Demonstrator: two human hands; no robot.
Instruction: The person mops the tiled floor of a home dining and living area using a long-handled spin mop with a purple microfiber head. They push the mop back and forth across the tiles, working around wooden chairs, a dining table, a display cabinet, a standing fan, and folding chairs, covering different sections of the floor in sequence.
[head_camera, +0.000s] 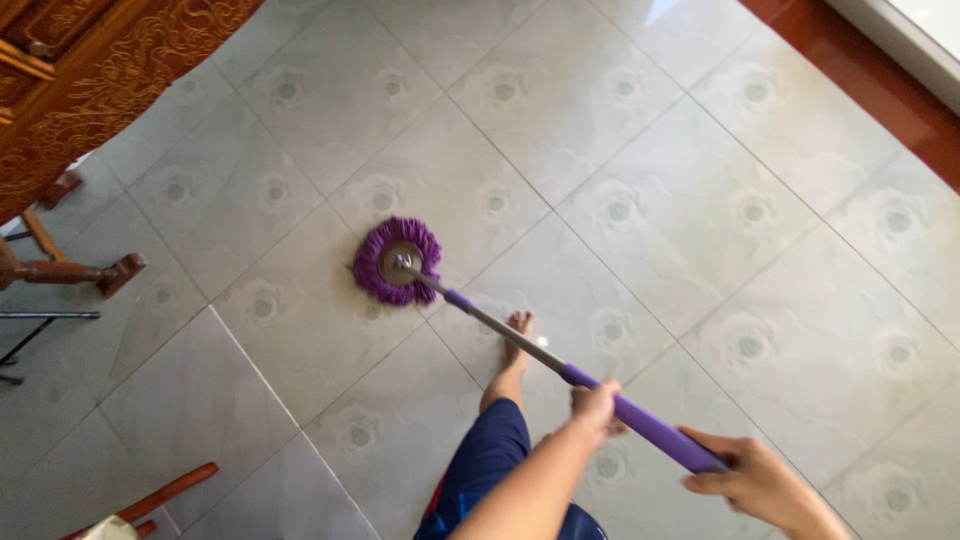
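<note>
From the head view, both hands clamp the purple mop handle (640, 420), left hand (596, 406) ahead of right hand (758, 482). Its round purple mop head (396, 261) rests flat on the grey tiled floor (700, 200), near a bare foot (517, 326). Carved wooden furniture (90, 90) crowds the left edge, while wide open tiles stretch rightward.

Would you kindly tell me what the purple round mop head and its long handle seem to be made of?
The purple round mop head looks like soft yarn or microfibre strands: fuzzy fringe. The long handle seems bare metal, grey and shiny, with a matte purple grip sleeve, probably plastic or foam.
</note>
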